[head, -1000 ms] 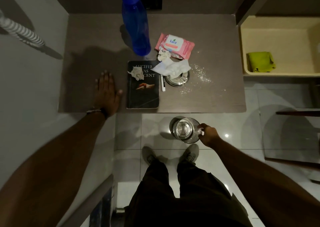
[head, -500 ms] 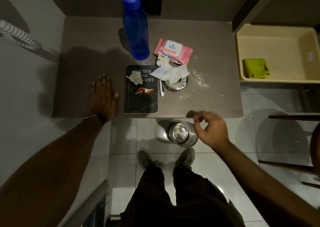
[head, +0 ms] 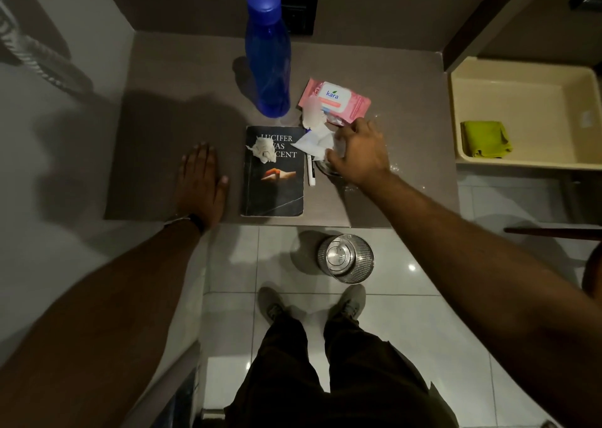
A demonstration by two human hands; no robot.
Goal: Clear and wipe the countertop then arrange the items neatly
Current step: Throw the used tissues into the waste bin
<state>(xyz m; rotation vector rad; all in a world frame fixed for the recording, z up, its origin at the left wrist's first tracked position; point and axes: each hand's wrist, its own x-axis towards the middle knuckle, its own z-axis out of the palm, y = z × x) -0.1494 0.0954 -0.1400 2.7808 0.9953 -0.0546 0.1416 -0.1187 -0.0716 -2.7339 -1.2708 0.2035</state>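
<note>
Clearing step, trash first. Right hand [head: 356, 153]: fingers [head: 342, 134] curled round the crumpled white tissue [head: 312, 144] mid grey bench [head: 163, 101]. Left hand [head: 200, 183] lies flat, released, at 9 o'clock of the black paperback book [head: 273, 186]. Next: lift the tissue and drop it into the steel mesh bin [head: 346, 258] on the floor at 6 o'clock. Then take the small white paper wad [head: 262, 149] on the book. Wiping not yet begun.

Cluttered brown countertop [head: 169, 78], things bunched near its middle.
A blue bottle [head: 268, 59] stands upright behind a dark book [head: 273, 183] lying flat, a paper wad [head: 262, 150] on its cover. A white pen [head: 311, 170] lies just beside the book; a tissue [head: 314, 144] covers a steel dish [head: 325, 170]; a pink wipes pack [head: 335, 100] lies behind; white powder [head: 394, 167] is scattered.
</note>
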